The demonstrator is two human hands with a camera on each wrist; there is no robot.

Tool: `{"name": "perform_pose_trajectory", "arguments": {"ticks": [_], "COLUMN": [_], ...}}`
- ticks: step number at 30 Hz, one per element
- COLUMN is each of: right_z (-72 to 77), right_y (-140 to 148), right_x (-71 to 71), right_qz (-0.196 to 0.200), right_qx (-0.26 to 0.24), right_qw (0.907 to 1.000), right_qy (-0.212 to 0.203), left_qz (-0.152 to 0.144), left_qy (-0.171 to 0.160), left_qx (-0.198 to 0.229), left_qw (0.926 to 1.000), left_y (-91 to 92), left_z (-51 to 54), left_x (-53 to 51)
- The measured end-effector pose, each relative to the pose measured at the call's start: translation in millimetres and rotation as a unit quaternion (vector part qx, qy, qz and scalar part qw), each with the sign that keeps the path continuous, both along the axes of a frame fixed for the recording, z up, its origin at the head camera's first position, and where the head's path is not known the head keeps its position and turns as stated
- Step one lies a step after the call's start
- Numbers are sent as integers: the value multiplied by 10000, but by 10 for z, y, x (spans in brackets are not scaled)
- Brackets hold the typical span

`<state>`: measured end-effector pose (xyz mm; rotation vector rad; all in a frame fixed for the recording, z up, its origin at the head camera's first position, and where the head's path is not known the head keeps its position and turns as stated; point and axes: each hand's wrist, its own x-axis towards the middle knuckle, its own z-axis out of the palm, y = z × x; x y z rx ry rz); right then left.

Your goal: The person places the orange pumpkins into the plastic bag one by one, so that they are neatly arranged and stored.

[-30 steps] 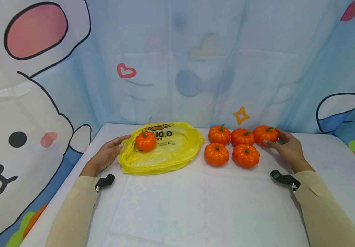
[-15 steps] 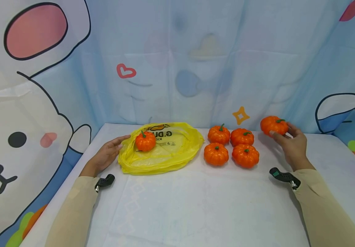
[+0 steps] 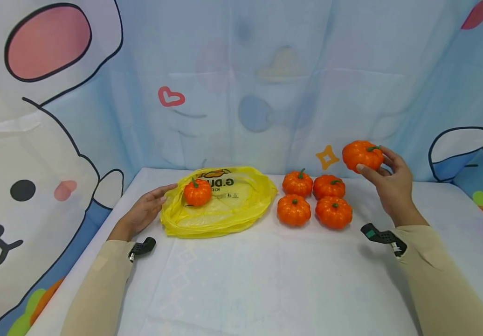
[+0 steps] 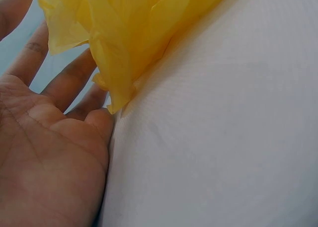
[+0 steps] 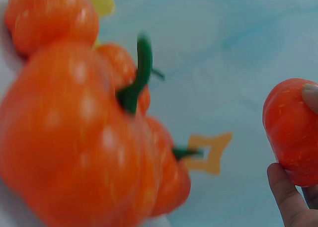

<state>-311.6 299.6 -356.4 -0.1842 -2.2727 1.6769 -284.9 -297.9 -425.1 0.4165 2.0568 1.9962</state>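
The fingers of the right hand [image 3: 396, 191] pinch the held pumpkin [image 3: 360, 155] above the counter [image 3: 245, 280], well right of the yellow bag [image 3: 237, 211]. A carry, I'd judge, the next move calling for a steady grip clear of the four pumpkins [image 3: 334, 213] just right of the bag. The left hand's [image 3: 144, 212] relaxed fingers meet its left edge, near the lone pumpkin [image 3: 197, 192].

Hangs as a pale blue curtain [image 3: 233, 144] in soft folds, just behind a white surface [image 3: 245, 284]. Bears a red heart [image 3: 162, 96], an orange star [image 3: 329, 149] and, at far left, a big white cartoon animal [image 3: 48, 158]. Gets soft light.
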Motion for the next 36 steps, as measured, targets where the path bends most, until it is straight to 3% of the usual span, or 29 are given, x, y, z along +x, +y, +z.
{"name": "perform_pose_trajectory", "arguments": {"ticks": [6,10,15,18,21,25,30,36], "right_z": [177,212,247,268,248,96,-203,-425], "right_y": [-475,-892,-1368,-1589,-1796,-2093,-2428,-2676], "right_x": [170,351,449,418,353,248,114,-24], "right_qz": [676,1424,2450,2758,2838,2764,2414,1914], "right_qx": [311,741,750,855,904,782,640,756], "right_qw": [9959,9847,9658,9574,9542,9559,9623,9721], "right_qy": [510,683,398,25,-275,-614,-1079,-1128], "left_qz": [6,66,92,131,158,170,193,171], "left_qy": [26,19,-3,-36,-77,-100,-148,-198], "left_qx": [-24,-124,-114,-63,-9,64,71,127], "left_qw": [10000,9999,9999,9999,9998,9998,9997,9996], "left_y": [-31,-35,-24,-18,-7,16,41,61], "left_z": [-20,-16,-13,-22,-31,-38,-54,-72], "left_x": [4,-14,-30,-31,-34,-51,-69,-74]}}
